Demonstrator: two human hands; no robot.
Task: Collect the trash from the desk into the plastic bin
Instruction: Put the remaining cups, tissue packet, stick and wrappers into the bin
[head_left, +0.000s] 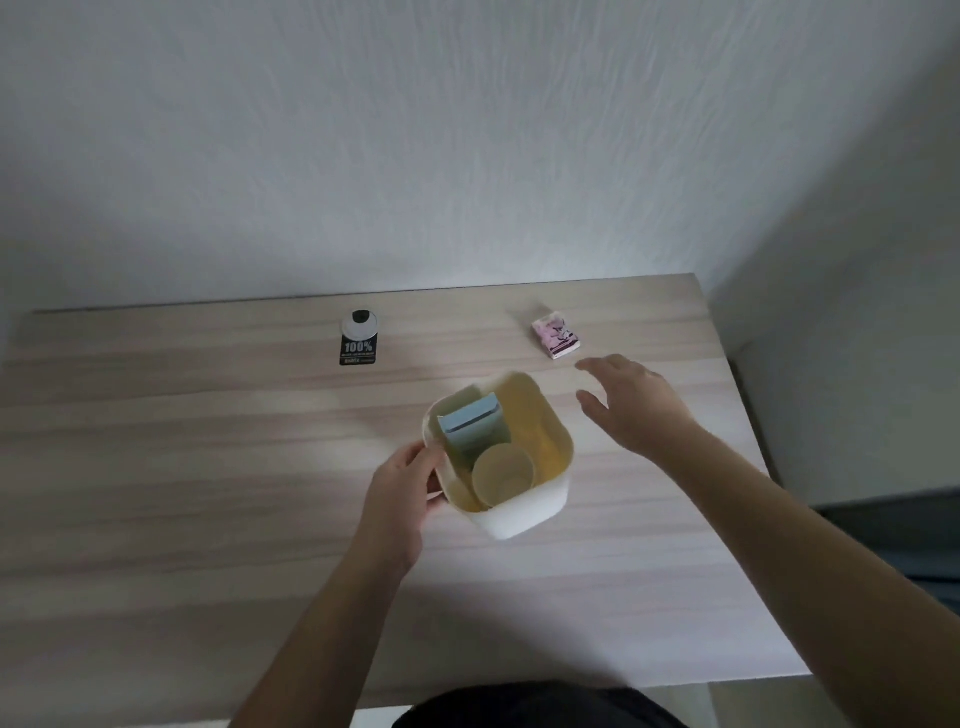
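Wood-grain desk (208, 493), pale, against white wall. White plastic bin (524, 512) mid-desk, rounded-square, yellowish inside; holds a light-blue carton (470, 423) and a round tan cup (503, 475). Left hand (400, 499) grips bin's left rim. Right hand (631, 402) open, fingers spread, empty, above desk near small pink box (556, 335). Black "100%" carton (358, 340) far left, well apart.
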